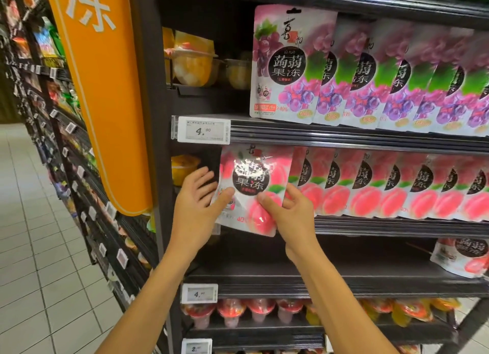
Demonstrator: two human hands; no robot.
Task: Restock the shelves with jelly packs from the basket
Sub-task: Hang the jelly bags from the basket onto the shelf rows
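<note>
One left hand (194, 203), one right hand (289, 213). One glossy pink peach jelly pouch (251, 192) held, at least six more shelved. At least six purple grape jelly pouches (288, 62).

Dark gap between yellow cup (184, 168) and peach pack row (370, 192); open shelf (291, 274) below, price tag (203, 130) overhead.
</note>
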